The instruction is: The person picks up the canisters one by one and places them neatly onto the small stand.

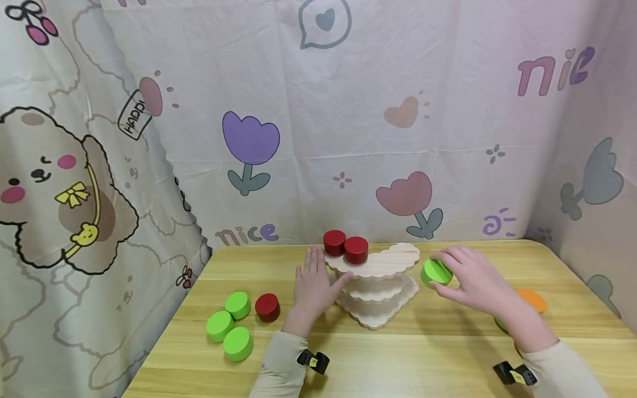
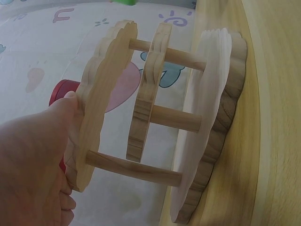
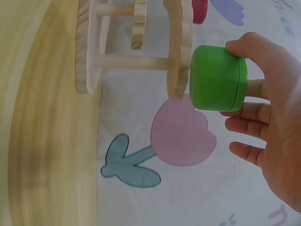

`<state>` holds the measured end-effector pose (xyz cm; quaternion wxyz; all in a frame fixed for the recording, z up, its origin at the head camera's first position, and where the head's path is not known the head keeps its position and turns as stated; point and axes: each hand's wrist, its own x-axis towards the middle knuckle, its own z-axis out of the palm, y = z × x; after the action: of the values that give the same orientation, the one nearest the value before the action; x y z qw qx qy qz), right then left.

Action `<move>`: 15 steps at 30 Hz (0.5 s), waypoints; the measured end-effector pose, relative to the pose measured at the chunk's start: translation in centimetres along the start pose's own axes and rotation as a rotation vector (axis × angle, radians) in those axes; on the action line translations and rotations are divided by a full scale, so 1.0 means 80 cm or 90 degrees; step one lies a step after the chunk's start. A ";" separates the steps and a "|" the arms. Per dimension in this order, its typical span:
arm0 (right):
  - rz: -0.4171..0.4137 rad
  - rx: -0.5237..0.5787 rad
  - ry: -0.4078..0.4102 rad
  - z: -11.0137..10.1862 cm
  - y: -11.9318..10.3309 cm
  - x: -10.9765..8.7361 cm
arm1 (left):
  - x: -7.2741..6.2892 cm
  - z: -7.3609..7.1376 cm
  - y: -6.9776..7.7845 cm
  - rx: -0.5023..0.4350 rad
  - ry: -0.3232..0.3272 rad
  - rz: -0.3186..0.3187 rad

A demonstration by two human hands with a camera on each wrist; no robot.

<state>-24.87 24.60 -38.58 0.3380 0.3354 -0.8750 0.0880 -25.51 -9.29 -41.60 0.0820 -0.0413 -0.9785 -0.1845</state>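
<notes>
A tiered wooden stand (image 1: 383, 262) with scalloped edges and round posts stands mid-table. Two red cylinders (image 1: 356, 250) sit on the left of its top board. Along that side lies my left hand (image 1: 314, 287), fingers straight; in the left wrist view its thumb rests at the top board's edge beside a red cylinder (image 2: 63, 90). To the right of the stand, my right hand (image 1: 470, 279) pinches a green cylinder (image 1: 436, 273) between thumb and fingers, raised to about top-board height. The right wrist view shows a groove round this green cylinder (image 3: 217, 77), close by the board's end.
Left on the table are several green cylinders (image 1: 238, 344) in a cluster and one red cylinder (image 1: 267, 307). An orange round piece (image 1: 532, 299) and other pieces lie partly hidden behind my right forearm. A printed curtain (image 1: 318, 138) hangs behind the table.
</notes>
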 end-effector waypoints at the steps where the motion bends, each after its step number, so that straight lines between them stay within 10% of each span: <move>1: -0.003 0.003 0.003 0.002 -0.002 0.002 | 0.000 0.000 0.000 0.001 0.001 0.000; 15: -0.042 0.043 0.072 0.017 -0.018 0.037 | 0.001 0.000 0.000 0.001 0.002 0.002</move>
<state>-26.28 21.40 -37.81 0.3778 0.3697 -0.8396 0.1252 -25.57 -9.31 -41.58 0.0841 -0.0423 -0.9784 -0.1841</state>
